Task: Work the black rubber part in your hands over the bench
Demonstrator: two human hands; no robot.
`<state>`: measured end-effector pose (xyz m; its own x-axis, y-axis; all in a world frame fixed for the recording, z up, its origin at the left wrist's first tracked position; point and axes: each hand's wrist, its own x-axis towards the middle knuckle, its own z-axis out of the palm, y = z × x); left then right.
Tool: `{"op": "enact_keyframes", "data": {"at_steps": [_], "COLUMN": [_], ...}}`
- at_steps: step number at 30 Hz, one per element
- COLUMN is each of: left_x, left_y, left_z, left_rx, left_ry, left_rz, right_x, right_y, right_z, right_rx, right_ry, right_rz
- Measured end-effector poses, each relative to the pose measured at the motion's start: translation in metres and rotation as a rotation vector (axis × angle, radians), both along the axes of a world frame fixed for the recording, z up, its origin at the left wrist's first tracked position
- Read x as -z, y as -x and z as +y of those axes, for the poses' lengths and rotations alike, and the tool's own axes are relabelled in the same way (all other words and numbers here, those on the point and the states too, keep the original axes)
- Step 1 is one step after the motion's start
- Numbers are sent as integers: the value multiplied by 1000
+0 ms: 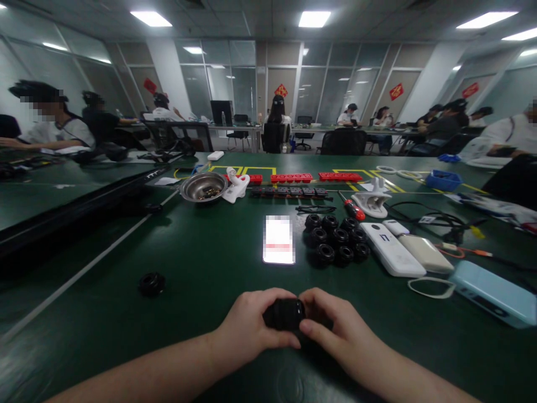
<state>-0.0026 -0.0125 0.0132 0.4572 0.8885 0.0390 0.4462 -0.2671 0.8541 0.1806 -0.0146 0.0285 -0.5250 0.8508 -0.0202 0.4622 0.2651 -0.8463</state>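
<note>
Both of my hands meet at the near edge of the green table (201,268) around one small black round part (285,313). My left hand (249,330) grips its left side, thumb and fingers curled on it. My right hand (335,330) grips its right side. A cluster of several similar black round parts (337,239) lies farther out to the right. One more black round part (151,284) sits alone to the left. A lit phone (278,239) lies straight ahead of my hands.
A metal bowl (203,186) with small pieces, red strips (291,178), a red-handled screwdriver (353,209), white holders (373,202), power banks (392,249) and cables (436,221) lie farther back and right. A black rail (75,212) runs along the left. Other people sit at tables around.
</note>
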Motion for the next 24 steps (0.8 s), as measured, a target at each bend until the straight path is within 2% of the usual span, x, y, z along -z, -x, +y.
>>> {"op": "enact_keyframes", "data": {"at_steps": [5,10,15,17,20,24], "left_x": [2,2,1,0,-1,-1], "left_y": [-1,-1,-1,-1,-2,-2], "left_z": [-1,-2,0,0,-2,-1], "left_rx": [-2,19,7,-9,-8,6], "left_ry": [19,-17,34,35,23,6], "left_rz": [8,46,43,48,58,85], "right_x": [-1,2,-5,-5,0,3], "right_y": [-2,0,-2,-3,-4,-1], "right_z": [-1,1,-1,-1,2,5], "right_rx": [-13,45,-25,-7,46,35], "right_ry": [-46,-23,-167,-206,-139,-79], "right_rz": [101,-73,-59,-44,-85,-215]}}
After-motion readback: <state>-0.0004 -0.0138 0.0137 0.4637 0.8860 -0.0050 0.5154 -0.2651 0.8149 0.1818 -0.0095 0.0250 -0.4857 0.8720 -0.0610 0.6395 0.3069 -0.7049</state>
